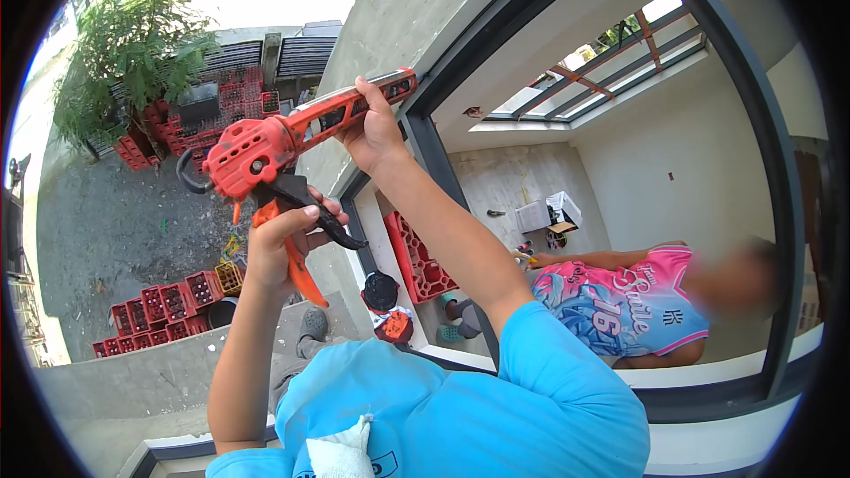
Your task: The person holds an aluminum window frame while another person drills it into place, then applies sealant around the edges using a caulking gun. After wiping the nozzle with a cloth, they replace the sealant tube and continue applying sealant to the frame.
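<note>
A red caulking gun [252, 158] with a black hook at its rear is held up in front of me, slanting up to the right. My left hand [282, 237] wraps the grip, by the orange handle [304, 276] and the black lever [335, 228]. Farther along, my right hand [376, 131] is closed around the barrel from below. The barrel's front end [404, 81] is at the dark window frame [440, 155] beside the grey wall; whether it touches cannot be made out.
Inside the opening, a person in a pink and blue jersey [620, 301] is close on my right. A red crate [414, 257] and a box [563, 211] are on the floor there. Stacked red crates [152, 304] and a tree [124, 62] are far below, left of the ledge [177, 372].
</note>
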### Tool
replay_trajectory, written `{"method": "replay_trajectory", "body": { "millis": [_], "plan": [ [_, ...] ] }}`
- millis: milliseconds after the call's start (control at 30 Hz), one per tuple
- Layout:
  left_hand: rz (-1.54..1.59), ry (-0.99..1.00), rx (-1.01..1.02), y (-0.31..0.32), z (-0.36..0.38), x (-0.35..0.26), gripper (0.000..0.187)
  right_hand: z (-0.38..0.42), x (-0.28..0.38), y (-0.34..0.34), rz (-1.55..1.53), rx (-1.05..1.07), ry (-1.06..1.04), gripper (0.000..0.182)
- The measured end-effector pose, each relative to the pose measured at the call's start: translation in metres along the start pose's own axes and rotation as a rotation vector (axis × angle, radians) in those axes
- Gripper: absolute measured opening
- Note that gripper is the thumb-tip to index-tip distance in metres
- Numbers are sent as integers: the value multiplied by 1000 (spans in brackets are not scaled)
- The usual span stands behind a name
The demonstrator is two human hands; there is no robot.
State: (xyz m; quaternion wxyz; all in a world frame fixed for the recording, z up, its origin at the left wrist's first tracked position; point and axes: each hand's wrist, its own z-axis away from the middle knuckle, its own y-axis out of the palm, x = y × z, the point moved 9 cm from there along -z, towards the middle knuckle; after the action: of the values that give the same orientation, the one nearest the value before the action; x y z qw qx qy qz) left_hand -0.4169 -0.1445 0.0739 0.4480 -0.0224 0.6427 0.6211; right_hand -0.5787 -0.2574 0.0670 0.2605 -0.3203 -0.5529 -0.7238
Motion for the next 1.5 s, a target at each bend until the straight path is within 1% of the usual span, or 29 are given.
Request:
{"method": "replay_trajectory", "body": {
  "millis": [67, 133, 167, 200, 233, 300, 367, 400, 500, 567, 633, 700, 800, 867, 900, 1000, 1100, 1233, 1367, 1400, 1500],
  "plan": [
    [-27, -18, 35, -4, -10, -19, 27, -11, 0, 6, -46, -12, -8, 24],
    [-80, -65, 51, -10, -25, -47, 28, -23, 0, 16, -92, -84, -24, 28],
    [-68, -104, 115, -12, -36, -61, 29, -30, 0, 22, -114, -118, -30, 29],
    [-86, -133, 94, -13, -43, -76, 28, -41, -2, 23, -144, -159, -37, 34],
    [-176, -93, 95, -17, -51, -95, 34, -53, -6, 24, -183, -217, -30, 34],
    [-183, -164, 229, -30, -66, -119, 50, -49, -12, 34, -255, -343, -34, 33],
    [-101, -177, 237, -48, -58, -131, 67, -34, -15, 47, -256, -308, -59, 32],
    [-61, -194, 245, -51, -53, -128, 76, -21, -18, 46, -260, -299, -77, 31],
    [-7, -69, 336, -34, -7, -100, 99, 21, -27, 39, -290, -253, -113, 28],
    [172, -63, 388, -31, 21, -73, 113, 46, -39, 29, -296, -191, -59, 26],
    [247, -39, 319, -37, 40, -48, 115, 80, -39, 24, -288, -180, -78, 24],
    [265, 2, 313, -45, 56, -22, 101, 110, -40, 13, -249, -175, -95, 19],
    [270, -48, 303, -36, 74, -6, 94, 147, -35, 4, -310, -139, -151, 21],
    [208, -106, 347, -25, 72, -2, 92, 165, -30, -14, -351, -186, -237, 20],
    [193, -143, 391, -14, 71, 2, 92, 174, -26, -20, -364, -201, -285, 19],
    [124, -176, 472, -18, 57, 20, 97, 199, -5, -37, -400, -241, -420, 12],
    [93, -254, 503, -20, 45, 43, 98, 214, -7, -70, -420, -330, -475, 13],
    [73, -319, 538, 1, 48, 63, 99, 248, 5, -85, -467, -400, -557, 12],
    [53, -338, 534, 26, 53, 74, 101, 272, 22, -93, -534, -400, -617, 10],
    [37, -348, 520, 28, 53, 79, 101, 273, 26, -98, -519, -348, -653, 10],
    [-73, -349, 461, 19, 53, 91, 98, 273, 25, -108, -527, -364, -662, 10]
  ]
}}
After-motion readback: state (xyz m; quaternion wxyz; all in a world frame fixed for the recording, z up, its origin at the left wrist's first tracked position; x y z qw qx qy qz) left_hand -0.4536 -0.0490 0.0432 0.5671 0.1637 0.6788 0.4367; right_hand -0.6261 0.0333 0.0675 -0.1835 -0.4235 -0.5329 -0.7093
